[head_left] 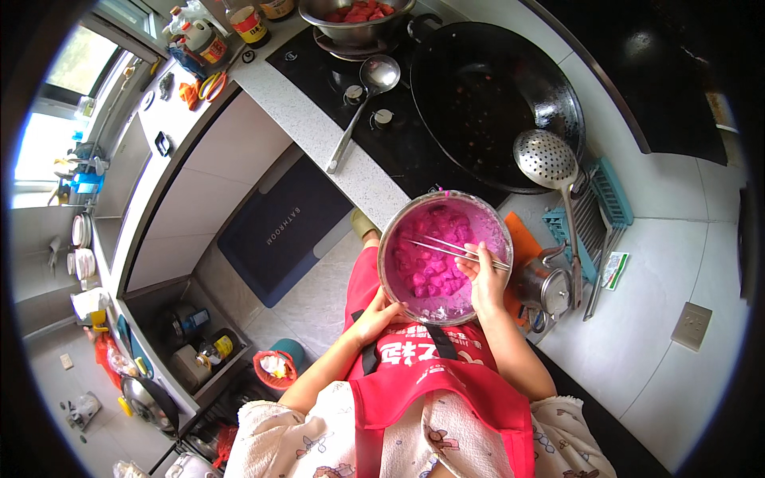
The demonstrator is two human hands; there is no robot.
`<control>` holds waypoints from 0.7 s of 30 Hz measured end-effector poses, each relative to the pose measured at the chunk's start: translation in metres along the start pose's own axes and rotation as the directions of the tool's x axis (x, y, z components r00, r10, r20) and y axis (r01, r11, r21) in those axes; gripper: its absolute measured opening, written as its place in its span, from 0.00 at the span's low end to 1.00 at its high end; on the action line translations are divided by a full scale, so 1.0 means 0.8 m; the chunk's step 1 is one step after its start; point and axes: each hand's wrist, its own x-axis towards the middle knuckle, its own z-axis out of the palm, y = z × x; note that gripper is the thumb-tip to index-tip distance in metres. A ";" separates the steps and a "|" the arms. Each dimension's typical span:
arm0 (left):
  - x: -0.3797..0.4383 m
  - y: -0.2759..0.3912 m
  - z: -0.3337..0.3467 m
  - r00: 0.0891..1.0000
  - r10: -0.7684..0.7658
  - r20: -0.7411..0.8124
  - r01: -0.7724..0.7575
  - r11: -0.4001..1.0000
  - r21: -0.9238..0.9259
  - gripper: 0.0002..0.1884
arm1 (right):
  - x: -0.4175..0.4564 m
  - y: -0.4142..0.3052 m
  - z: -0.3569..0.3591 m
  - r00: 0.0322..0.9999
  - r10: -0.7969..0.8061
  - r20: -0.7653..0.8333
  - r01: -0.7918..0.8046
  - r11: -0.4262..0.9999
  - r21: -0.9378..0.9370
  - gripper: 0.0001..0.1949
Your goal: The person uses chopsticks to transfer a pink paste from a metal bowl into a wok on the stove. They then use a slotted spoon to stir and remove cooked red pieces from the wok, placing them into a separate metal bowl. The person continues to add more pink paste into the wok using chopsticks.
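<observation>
Close before my body is a round metal bowl (387, 239) with bright pink, wet-looking chunks (439, 276) in it. Pink paste smears its inner wall. My left hand (378, 316) grips the bowl's near left rim. In my right hand (485, 276) is a pair of metal chopsticks (439, 244), reaching over the bowl with their tips among the chunks. An orange cloth or board (519, 232) lies just right of the bowl, partly hidden. Next to it stands a small lidded metal pot (553, 290).
A black wok (496, 101) with dark liquid sits on the cooktop (412, 149). A skimmer (547, 160) rests over its rim. One ladle (358, 116) crosses the counter edge. Behind it stands a steel bowl (334, 30) of red pieces. A teal rack (612, 191) stands by the wall.
</observation>
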 end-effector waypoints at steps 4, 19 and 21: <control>-0.002 0.003 0.002 1.000 0.008 0.002 -0.008 1.000 0.000 0.27 | 0.004 0.013 0.005 1.000 -0.003 0.012 0.003 1.000 -0.018 0.19; -0.001 0.002 0.006 0.998 0.049 -0.027 -0.046 0.993 0.112 0.27 | -0.019 -0.007 0.003 0.900 -0.368 0.233 0.429 0.844 -0.321 0.13; -0.002 0.004 0.010 0.996 0.079 -0.046 -0.071 0.986 0.148 0.28 | -0.018 -0.010 0.016 0.870 -0.392 0.299 0.483 0.801 -0.353 0.13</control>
